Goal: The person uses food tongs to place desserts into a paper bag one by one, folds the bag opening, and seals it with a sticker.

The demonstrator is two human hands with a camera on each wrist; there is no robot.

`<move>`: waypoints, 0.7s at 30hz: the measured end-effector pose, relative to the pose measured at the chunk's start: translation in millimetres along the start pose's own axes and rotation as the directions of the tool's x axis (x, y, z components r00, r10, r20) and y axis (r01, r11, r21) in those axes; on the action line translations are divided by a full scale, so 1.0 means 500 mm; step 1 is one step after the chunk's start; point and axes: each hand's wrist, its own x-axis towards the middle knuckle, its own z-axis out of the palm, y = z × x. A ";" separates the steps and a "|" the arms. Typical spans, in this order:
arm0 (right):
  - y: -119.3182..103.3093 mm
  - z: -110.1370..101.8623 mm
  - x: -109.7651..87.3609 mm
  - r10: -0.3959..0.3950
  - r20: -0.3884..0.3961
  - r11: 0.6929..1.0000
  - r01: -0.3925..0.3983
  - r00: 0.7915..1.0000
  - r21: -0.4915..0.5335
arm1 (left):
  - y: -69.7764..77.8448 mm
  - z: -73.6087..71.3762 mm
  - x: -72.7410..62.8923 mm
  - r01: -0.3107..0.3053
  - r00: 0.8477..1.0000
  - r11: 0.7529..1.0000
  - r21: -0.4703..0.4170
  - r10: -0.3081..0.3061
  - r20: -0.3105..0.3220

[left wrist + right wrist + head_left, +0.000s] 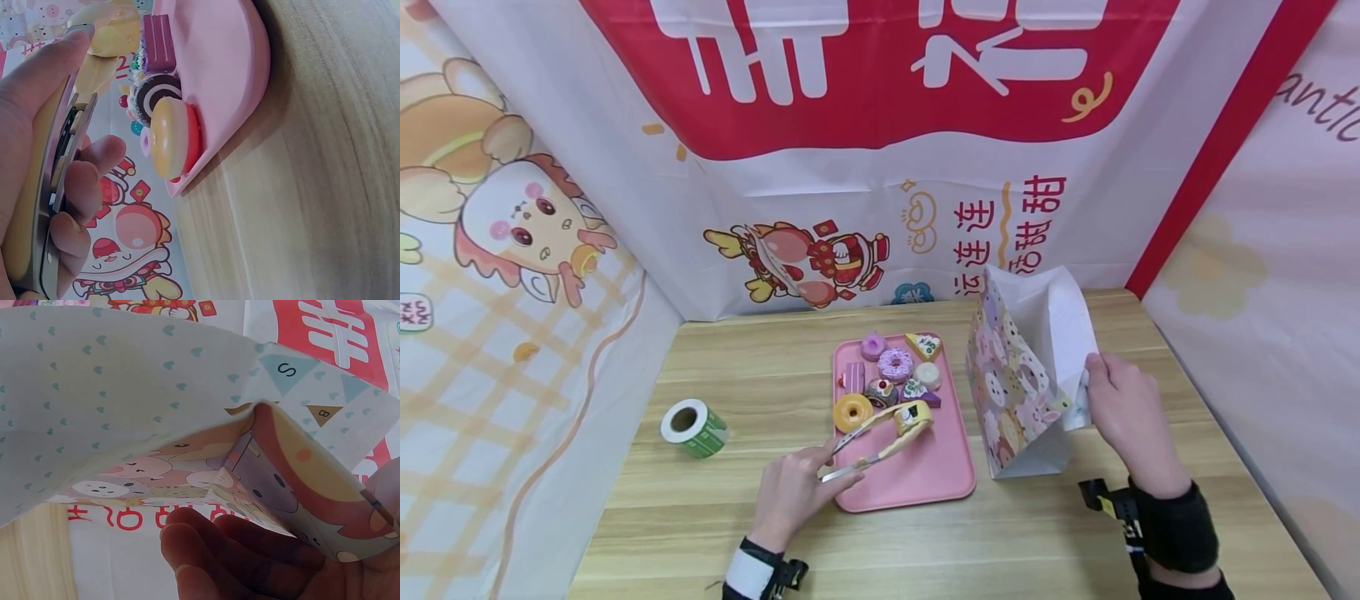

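My left hand (797, 492) grips a pair of tongs (887, 450), its thumb and fingers on opposite arms in the left wrist view. A small yellow toy cake (909, 417) sits between the tong tips, above the pink tray (917, 483). On that tray lie several toy sweets, among them an orange donut (853, 412), a purple donut (896, 364) and a chocolate roll (156, 97). My right hand (1127, 417) pinches the near right side of a patterned paper bag (1007, 383). The bag stands upright with its top spread apart; its bottom inside is hidden.
A roll of green-and-white stickers (695, 427) stands left of the tray on the wooden table (700, 533). Printed cloth (820, 183) hangs along the back and both sides. The bag stands close to the tray's right edge.
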 end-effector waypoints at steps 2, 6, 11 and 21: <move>0.000 0.000 0.000 0.001 0.002 1.000 -0.001 1.000 0.000 | 0.001 -0.001 0.002 -0.004 1.000 1.000 -0.001 0.004 -0.005; 0.000 -0.001 -0.001 0.000 0.004 1.000 0.000 1.000 -0.001 | 0.004 -0.005 0.005 -0.020 1.000 1.000 -0.009 0.020 -0.021; -0.001 -0.001 0.000 0.005 0.009 1.000 -0.005 1.000 -0.004 | 0.008 -0.010 0.011 -0.047 0.997 0.999 -0.012 0.046 -0.057; -0.002 -0.001 -0.002 0.001 0.015 1.000 -0.001 1.000 -0.008 | 0.029 -0.029 0.025 -0.030 0.995 0.995 -0.100 0.020 -0.097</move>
